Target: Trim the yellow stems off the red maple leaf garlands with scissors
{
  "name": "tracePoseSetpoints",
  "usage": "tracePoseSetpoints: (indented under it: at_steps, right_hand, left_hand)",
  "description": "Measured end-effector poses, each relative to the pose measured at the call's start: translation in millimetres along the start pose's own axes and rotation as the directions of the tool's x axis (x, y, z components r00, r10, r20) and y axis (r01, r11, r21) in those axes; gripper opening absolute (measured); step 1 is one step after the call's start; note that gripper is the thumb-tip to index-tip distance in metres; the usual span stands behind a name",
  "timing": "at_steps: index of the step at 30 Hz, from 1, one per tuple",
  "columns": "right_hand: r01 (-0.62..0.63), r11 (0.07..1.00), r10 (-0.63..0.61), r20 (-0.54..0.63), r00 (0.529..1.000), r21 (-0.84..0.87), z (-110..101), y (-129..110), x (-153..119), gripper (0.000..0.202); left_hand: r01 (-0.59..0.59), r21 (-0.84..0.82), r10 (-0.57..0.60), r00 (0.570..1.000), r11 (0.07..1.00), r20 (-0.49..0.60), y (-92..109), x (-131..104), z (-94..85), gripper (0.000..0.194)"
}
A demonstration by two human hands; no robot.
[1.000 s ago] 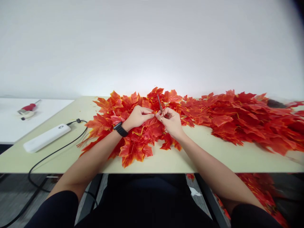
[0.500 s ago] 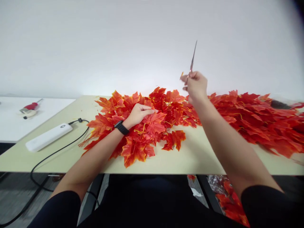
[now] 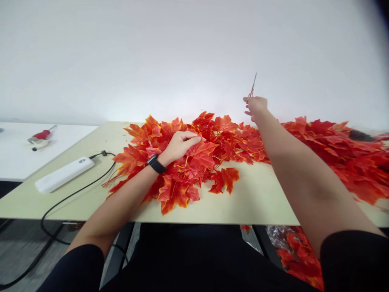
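My left hand, with a black watch on the wrist, pinches part of an artificial maple leaf garland heaped on the table. Its leaves are red with orange and yellow edges, and thin yellow stems show among them. Raised over the far side of the table, my right hand holds a pair of scissors by the handles. The scissors' blades point upward in front of the pale wall. Whether the blades are closed is hard to make out.
A second pile of red leaves covers the right side. To the left lie a white device with a black cable and a red-handled tool on a white table. More leaves lie below the table's edge.
My right hand has moved right and slightly down with the scissors, farther from the garland's middle. My left hand has stayed nearly in place on the leaves.
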State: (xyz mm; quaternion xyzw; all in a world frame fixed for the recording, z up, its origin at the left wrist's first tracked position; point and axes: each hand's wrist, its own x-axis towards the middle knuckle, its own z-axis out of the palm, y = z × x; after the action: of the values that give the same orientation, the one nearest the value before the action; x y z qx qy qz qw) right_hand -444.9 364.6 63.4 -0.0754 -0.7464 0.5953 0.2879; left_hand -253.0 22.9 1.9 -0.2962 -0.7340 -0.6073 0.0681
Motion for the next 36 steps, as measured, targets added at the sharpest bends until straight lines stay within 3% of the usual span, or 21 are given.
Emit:
tracePoseSetpoints:
  at_steps: [3,9,12,16,17,19,21,23,25,27,29,32,33,36]
  right_hand:
    - [-0.116,0.991,0.119,-0.051,0.992,0.065,-11,-6,-13,0.016]
    - [-0.064,0.984,0.061,0.018,0.998,0.165,-39,-13,-70,0.005]
    - [-0.021,0.979,0.015,0.031,0.999,0.205,-46,-5,-106,0.005]
    - [0.019,0.967,-0.019,-0.003,1.0,0.252,-45,12,-147,0.017]
    - [0.046,0.964,-0.045,-0.009,0.999,0.261,-45,16,-155,0.023]
    - [0.078,0.958,-0.074,-0.025,0.997,0.276,-43,25,-167,0.03]
    - [0.079,0.957,-0.068,-0.049,0.996,0.28,-42,32,-175,0.033]
    - [0.059,0.959,-0.044,-0.06,0.997,0.276,-42,37,-179,0.033]
    - [0.043,0.963,-0.028,-0.06,0.998,0.266,-44,40,-180,0.034]
    - [0.027,0.964,-0.011,-0.06,0.998,0.264,-46,41,-179,0.035]
    - [0.004,0.961,0.013,-0.058,0.998,0.276,-46,40,-179,0.035]
    - [-0.025,0.955,0.037,-0.037,0.999,0.297,-44,39,-181,0.035]
    - [-0.03,0.954,0.039,-0.026,0.999,0.297,-44,39,-182,0.035]
    - [-0.046,0.952,0.049,-0.002,0.999,0.303,-42,39,-184,0.035]
  left_hand:
    - [-0.043,0.062,0.038,0.996,0.997,0.081,9,-3,-2.5,0.035]
    - [-0.012,0.173,-0.046,0.944,0.985,0.328,34,-22,-15.8,0.06]
    - [-0.012,0.157,-0.066,0.875,0.988,0.48,48,-30,-26.8,0.065]
    - [-0.131,0.282,-0.083,0.767,0.95,0.636,59,-39,-29.2,0.035]
    - [-0.168,0.321,-0.08,0.769,0.932,0.635,59,-41,-26.5,0.032]
    - [-0.237,0.355,-0.005,0.826,0.904,0.563,57,-42,-19.3,0.028]
    - [-0.283,0.358,0.12,0.902,0.89,0.415,58,-42,-14.0,0.026]
    - [-0.298,0.377,0.201,0.94,0.877,0.277,64,-42,-14.5,0.025]
    - [-0.281,0.421,0.194,0.952,0.862,0.237,77,-45,-21.1,0.022]
    - [-0.232,0.466,0.087,0.946,0.854,0.311,93,-52,-29.8,0.022]
    - [-0.146,0.502,-0.13,0.871,0.852,0.474,105,-62,-34.1,0.025]
    - [-0.073,0.602,-0.416,0.657,0.795,0.629,105,-80,-23.9,0.037]
    - [-0.084,0.65,-0.461,0.637,0.755,0.618,99,-84,-16.6,0.041]
    - [-0.138,0.714,-0.488,0.64,0.687,0.593,76,-92,8.9,0.055]
